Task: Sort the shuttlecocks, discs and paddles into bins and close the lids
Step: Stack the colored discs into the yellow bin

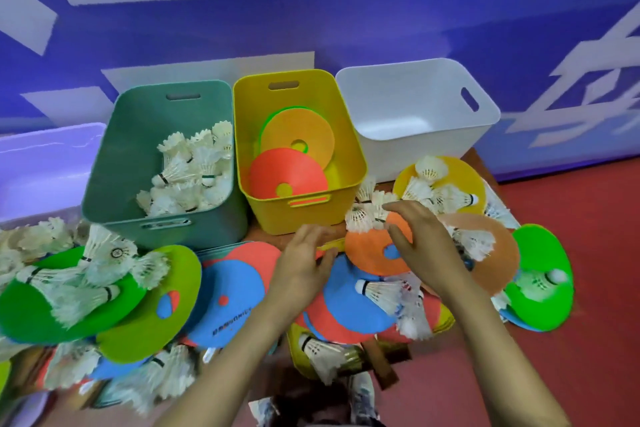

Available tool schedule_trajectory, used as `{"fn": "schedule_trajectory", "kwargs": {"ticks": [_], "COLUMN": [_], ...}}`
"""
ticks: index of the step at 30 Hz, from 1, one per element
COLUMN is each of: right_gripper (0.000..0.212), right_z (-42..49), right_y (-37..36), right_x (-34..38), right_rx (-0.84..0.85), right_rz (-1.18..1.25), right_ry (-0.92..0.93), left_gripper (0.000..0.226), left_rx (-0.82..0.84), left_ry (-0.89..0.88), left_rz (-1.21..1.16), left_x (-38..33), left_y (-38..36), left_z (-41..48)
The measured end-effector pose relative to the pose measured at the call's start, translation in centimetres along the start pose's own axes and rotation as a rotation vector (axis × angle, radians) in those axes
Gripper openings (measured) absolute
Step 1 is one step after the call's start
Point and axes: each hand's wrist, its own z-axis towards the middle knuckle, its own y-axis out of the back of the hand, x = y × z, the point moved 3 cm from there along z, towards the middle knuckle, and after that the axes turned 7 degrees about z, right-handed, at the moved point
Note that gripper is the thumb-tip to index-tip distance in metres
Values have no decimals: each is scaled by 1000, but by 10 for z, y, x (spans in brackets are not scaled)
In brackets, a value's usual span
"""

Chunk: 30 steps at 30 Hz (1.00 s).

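At the far left, a lilac bin (45, 163) stood at the rear of the counter (265, 237). In front of it, overlapping green discs (69, 312) carried loose shuttlecocks (104, 263).

The teal bin (131, 149) stood open-topped and held a heap of sorted shuttlecocks (190, 170). Just beside it, the yellow bin (249, 121), also open-topped, held a coral disc (277, 170) leaning over an amber disc (298, 132).

Your left hand (301, 263) lay near the middle of the pile, its fingers loosely bent over the rim of a blue disc (346, 305). The view was blurred there, so it could not be told whether that grip had closed on anything. A single shuttlecock (384, 291) lay across the same blue disc. Below it, a brown paddle handle (379, 362) protruded from under the pile.

Your right hand (422, 239) was over an orange disc (370, 253). Its grip was apart, with the thumb resting on the disc face and the fingers extended above, touching a cluster of shuttlecocks (362, 217) at the disc's far edge.

The white bin (398, 97) stood behind, beside the yellow bin. To the right, a yellow disc (471, 180) bore several shuttlecocks, and a bright green disc (540, 253) lay at the pile's right edge.
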Motion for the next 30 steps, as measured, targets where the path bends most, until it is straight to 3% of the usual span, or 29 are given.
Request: {"fn": "schedule_trajectory", "kwargs": {"ticks": [5,11,15,18,24,30], "right_gripper": [40,39,35,31,42,49], "right_z": [-19,-17,-7,-4,4,22], "right_y": [-1,-4,-7,-6,9,26], "right_x": [-68,-95,-102,-102,-86,-59], "right_rx": [162,73,117,65,-41,-55], "right_rz": [-161,-110,49,179,460,438], "right_ry": [-241,-349,-386,-334,-155,11], "left_gripper": [34,36,38,30,13,18], "left_rx": [228,308,345,275,-109,-89], "left_ry": [161,67,-32,-80,56,182], "left_rz": [38,27,190,284,149,-316], "left_x": [-9,-42,-52,-55,-61,-77], "left_y": [-64,-112,-133,-137,-87,-25], "left_z": [-3,11,20,24,38,51]}}
